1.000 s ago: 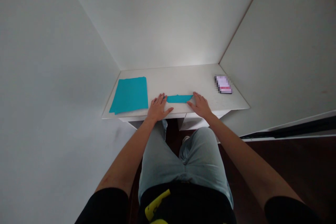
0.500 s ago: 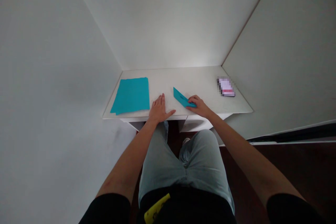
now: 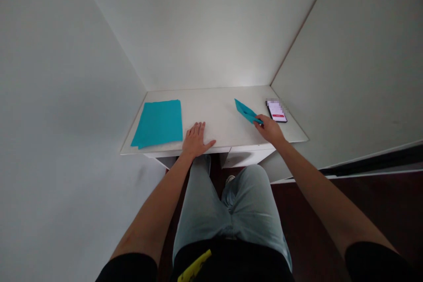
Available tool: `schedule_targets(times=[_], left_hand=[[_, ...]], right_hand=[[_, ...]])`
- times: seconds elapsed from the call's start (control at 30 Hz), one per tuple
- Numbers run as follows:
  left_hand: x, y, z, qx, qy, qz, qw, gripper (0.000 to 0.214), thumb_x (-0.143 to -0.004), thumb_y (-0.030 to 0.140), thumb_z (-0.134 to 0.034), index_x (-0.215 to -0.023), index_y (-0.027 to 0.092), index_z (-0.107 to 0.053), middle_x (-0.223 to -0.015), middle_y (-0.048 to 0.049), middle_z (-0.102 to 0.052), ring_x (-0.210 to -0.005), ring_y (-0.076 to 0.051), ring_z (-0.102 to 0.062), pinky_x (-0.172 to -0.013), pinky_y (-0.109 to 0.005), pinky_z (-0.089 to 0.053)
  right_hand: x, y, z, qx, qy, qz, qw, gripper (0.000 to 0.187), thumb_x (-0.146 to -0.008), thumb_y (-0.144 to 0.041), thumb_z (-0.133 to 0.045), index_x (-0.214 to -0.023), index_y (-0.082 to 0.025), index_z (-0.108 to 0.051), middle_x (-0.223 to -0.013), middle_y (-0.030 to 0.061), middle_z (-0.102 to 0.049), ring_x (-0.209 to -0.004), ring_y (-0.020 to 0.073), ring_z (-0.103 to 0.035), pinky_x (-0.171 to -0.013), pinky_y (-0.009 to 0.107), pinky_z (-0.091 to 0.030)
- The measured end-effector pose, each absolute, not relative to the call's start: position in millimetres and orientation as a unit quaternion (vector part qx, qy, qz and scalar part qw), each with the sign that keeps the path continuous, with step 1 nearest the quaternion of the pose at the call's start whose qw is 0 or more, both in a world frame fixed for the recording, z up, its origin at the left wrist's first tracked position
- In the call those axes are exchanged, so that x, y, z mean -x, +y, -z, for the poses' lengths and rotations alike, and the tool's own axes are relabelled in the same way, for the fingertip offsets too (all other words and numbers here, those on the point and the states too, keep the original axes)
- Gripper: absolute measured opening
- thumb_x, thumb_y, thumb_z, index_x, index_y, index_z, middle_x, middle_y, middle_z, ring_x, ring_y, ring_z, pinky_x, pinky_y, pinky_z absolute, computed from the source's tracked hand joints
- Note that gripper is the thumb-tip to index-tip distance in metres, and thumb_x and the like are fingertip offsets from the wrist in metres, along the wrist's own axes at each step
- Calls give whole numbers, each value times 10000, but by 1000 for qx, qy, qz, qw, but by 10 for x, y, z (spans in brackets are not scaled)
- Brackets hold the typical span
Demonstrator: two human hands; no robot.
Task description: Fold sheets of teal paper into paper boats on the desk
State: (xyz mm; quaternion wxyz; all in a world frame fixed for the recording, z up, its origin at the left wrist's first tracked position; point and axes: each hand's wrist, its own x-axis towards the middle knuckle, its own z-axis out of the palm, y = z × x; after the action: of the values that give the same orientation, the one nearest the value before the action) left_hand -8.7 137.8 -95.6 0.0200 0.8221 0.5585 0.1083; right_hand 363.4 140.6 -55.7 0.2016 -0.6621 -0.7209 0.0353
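My right hand (image 3: 269,128) pinches one end of a small folded turquoise sheet (image 3: 246,111), which is raised a little off the desk with its far end pointing up and left. Whether the sheet is paper or cloth I cannot tell. Palm down near the desk's front edge lies my left hand (image 3: 195,138), its thumb spread out to the right and nothing in it. Just left of that hand, larger turquoise sheets (image 3: 158,123) lie flat in a slightly uneven pile.
The white desk (image 3: 211,101) is bounded by white walls at the back and both sides. A phone (image 3: 276,111) with its screen lit lies near the right edge. Below the front edge is a white drawer (image 3: 246,157).
My right hand has carried the folded sheet to the right and up, closer to the phone. My left hand stays flat on the desk. The whole view has shifted slightly.
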Motion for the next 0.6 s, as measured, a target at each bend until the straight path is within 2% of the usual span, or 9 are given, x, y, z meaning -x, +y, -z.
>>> schedule_targets(times=[0.2, 0.27, 0.37, 0.43, 0.47, 0.53, 0.6], left_hand=[[87, 1377, 950, -823, 556, -110, 18, 969, -1023, 753, -472, -1760, 161, -257, -1781, -193, -373, -1673, -352, -308, -1318, -515, -312], [86, 1373, 943, -823, 558, -107, 23, 968, -1023, 751, -474, -1758, 157, -262, -1782, -195, -371, -1675, -355, -301, -1317, -524, -312], [77, 1365, 932, -821, 561, -106, 26, 964, -1023, 748, -478, -1753, 151, -276, -1781, -201, -370, -1675, -359, -300, -1314, -535, -315], [68, 1358, 923, -820, 561, -109, 25, 955, -1021, 747, -485, -1753, 169, -281, -1780, -192, -376, -1674, -356, -304, -1314, -536, -314], [63, 1354, 916, -820, 561, -109, 25, 953, -1020, 749, -488, -1752, 174, -283, -1780, -189, -377, -1674, -355, -304, -1316, -535, -311], [58, 1347, 901, -821, 560, -106, 26, 965, -1021, 759, -483, -1749, 159, -283, -1781, -196, -372, -1676, -357, -299, -1322, -533, -304], [62, 1344, 886, -822, 559, -102, 29, 978, -1027, 768, -467, -1743, 127, -286, -1781, -212, -364, -1678, -364, -293, -1328, -530, -296]], right_hand=[[-4009, 1581, 539, 714, -685, -26, 144, 377, -1028, -325, -552, -1308, -134, -716, -1110, 176, -798, -878, 296, -709, -816, 388, -516], [-4005, 1596, 574, 718, -678, -16, 154, 360, -1012, -335, -588, -1274, -133, -729, -1132, 189, -771, -935, 308, -693, -850, 407, -514], [-3801, 1527, 510, 706, -655, 51, 263, 426, -1000, -463, -649, -1250, -127, -730, -1151, 213, -697, -1050, 344, -636, -958, 491, -501], [-3504, 1342, 311, 648, -662, 44, 373, 510, -1006, -576, -641, -1292, -159, -714, -1072, 165, -658, -1050, 330, -604, -989, 519, -494], [-3314, 1186, 156, 594, -680, 9, 430, 523, -1008, -596, -641, -1343, -197, -693, -1043, 127, -641, -1012, 306, -599, -971, 507, -508], [-2895, 746, -243, 471, -707, -143, 508, 514, -1036, -557, -638, -1486, -310, -609, -1030, 68, -627, -906, 250, -598, -874, 450, -548], [-2494, 194, -686, 334, -726, -296, 524, 514, -1054, -568, -612, -1536, -391, -583, -993, 49, -642, -841, 236, -604, -776, 422, -556]])
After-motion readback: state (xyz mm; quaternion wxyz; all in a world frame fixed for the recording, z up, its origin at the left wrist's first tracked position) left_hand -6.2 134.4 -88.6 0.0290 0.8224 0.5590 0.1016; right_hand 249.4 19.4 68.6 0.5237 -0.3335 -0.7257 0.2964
